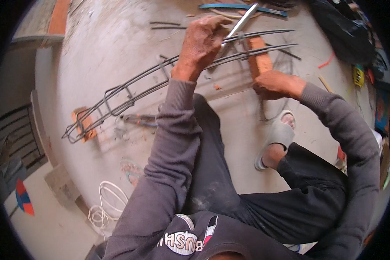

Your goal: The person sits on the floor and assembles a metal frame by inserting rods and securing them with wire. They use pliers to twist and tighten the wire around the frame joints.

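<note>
A long cage of thin steel rods [106, 102] with bent cross ties lies slantwise ahead of me. Orange bricks prop it, one brick [83, 119] under the left end and another brick [260, 54] towards the right. My left hand [203, 45] is over the cage, its fingers closed at the lower end of a silver metal strip [245, 21] that slants up and away. Curled at the near end of the right brick is my right hand [275, 84]; its fingers hide whatever they hold. Thin wire [263, 113] loops on the floor below it.
Pliers or cutters [143, 120] with orange and blue handles lie under the cage. Loose rods [169, 28] and a blue curved tool [247, 8] are farther off. A black bag [342, 34] sits far right, a white cable coil [102, 210] near left. My sandalled foot [279, 134] stands close by.
</note>
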`<action>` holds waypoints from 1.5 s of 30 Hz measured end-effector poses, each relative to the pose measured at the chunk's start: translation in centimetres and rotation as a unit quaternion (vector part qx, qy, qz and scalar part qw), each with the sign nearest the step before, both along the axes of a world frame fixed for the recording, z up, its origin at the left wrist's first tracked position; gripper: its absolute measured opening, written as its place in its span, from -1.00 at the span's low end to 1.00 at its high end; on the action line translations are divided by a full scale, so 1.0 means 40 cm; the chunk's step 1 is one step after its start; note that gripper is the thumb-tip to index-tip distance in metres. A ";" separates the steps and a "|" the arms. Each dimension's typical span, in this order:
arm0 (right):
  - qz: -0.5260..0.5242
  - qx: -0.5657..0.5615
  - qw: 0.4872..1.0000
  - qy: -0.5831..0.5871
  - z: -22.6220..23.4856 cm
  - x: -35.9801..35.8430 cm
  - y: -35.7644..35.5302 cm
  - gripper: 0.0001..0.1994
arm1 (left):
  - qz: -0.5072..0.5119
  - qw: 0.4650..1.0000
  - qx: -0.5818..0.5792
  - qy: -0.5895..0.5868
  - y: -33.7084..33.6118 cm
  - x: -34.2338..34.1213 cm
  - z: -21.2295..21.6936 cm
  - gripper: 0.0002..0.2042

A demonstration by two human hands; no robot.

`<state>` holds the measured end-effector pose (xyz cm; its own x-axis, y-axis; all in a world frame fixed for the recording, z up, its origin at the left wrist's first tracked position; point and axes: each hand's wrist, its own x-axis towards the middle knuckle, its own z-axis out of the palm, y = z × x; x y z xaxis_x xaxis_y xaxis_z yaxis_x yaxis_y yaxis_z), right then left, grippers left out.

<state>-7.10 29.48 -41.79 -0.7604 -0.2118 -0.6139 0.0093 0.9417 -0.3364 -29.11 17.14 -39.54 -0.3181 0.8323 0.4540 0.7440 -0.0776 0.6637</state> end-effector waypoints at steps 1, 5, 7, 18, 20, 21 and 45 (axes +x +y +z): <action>0.008 -0.011 1.000 0.015 -0.004 -0.016 -0.011 -0.89 | -0.026 0.999 -0.016 -0.024 -0.078 0.005 0.077 -0.82; 0.022 -0.071 0.997 0.000 0.014 -0.025 -0.033 -0.92 | 0.065 0.983 -0.096 -0.140 -0.370 0.035 0.160 -0.91; 0.021 -0.081 0.996 -0.012 0.017 -0.020 -0.046 -0.92 | 0.173 0.948 -0.137 -0.231 -0.494 0.055 0.077 -0.92; 0.012 -0.021 0.999 -0.035 0.012 -0.047 -0.076 -0.87 | 0.700 0.664 -0.210 -0.161 -1.027 0.005 -0.367 -0.76; 0.014 -0.013 1.000 -0.023 0.021 -0.055 -0.079 -0.78 | 0.734 0.633 -0.243 0.022 -1.062 -0.046 -0.378 -0.73; 0.017 -0.029 0.999 -0.004 0.013 -0.052 -0.076 -0.79 | 0.738 0.616 -0.267 0.069 -1.073 -0.068 -0.381 -0.73; -0.132 -0.322 0.859 0.376 0.306 -0.311 -0.247 -0.74 | 0.308 0.867 0.058 -0.387 -0.672 0.089 0.135 -0.88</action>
